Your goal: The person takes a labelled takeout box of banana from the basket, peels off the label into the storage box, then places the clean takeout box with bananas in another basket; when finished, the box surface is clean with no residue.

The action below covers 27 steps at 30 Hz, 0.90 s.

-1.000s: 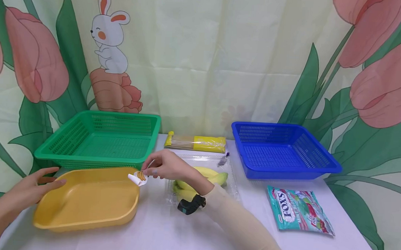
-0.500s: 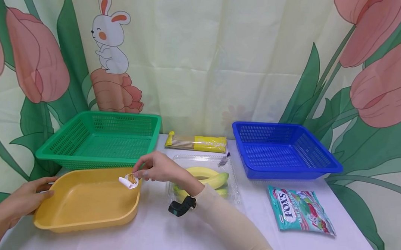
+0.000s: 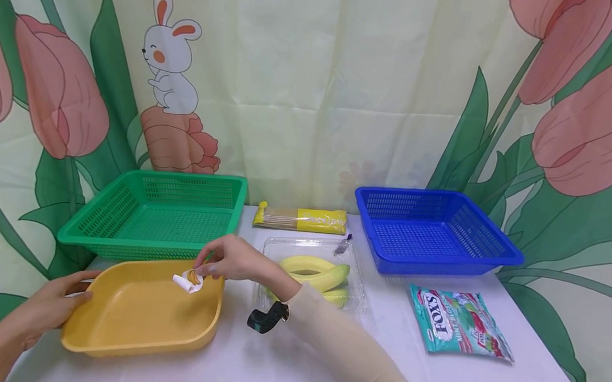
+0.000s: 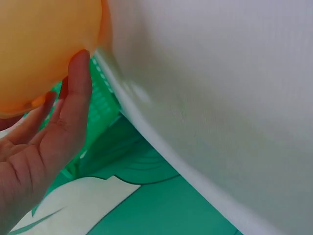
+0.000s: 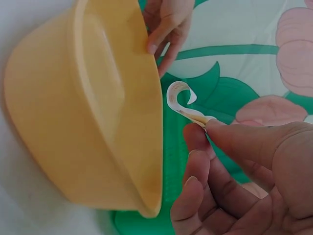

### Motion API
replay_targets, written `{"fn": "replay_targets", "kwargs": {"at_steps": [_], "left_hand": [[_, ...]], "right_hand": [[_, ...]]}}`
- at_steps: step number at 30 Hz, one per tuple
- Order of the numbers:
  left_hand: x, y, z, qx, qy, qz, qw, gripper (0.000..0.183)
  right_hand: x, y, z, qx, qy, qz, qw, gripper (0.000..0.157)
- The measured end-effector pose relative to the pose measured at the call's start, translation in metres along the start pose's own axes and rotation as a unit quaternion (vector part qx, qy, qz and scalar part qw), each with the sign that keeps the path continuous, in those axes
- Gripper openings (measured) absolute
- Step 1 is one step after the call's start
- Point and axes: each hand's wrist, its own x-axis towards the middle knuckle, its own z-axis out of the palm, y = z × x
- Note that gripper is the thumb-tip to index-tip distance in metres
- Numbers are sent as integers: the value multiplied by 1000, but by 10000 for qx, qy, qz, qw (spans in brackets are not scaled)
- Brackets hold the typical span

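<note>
My right hand pinches a small curled white sticker with a banana picture, between thumb and index finger. It hangs over the right side of a yellow plastic basin. In the right wrist view the sticker curls into a hook beyond the fingertips. My left hand grips the basin's left rim, thumb on one side of the wall and fingers on the other. The left wrist view shows that hand against the basin wall. Bananas lie in a clear plastic box, right of the basin.
Behind the basin stands a green basket, close to its back rim. A blue basket is at the back right, with a teal candy bag before it. A yellow pack of noodle-like sticks lies near the curtain.
My right hand has moved left with the sticker, from the basin's right rim to over its inside. My left hand has closed onto the left rim, and the basin has shifted slightly right.
</note>
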Motion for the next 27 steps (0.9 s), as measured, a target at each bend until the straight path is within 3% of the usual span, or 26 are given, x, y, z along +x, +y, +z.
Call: {"fn": "replay_targets", "kwargs": {"at_steps": [16,27], "left_hand": [[-3,9,19,83,44,416,9991,55],[-5,16,28,135,-57,389,9991,53]], "right_hand": [[9,-6,22,-176,-83,-78,9998,6],[13,-14,45,-273,-66,133,9995,3]]}}
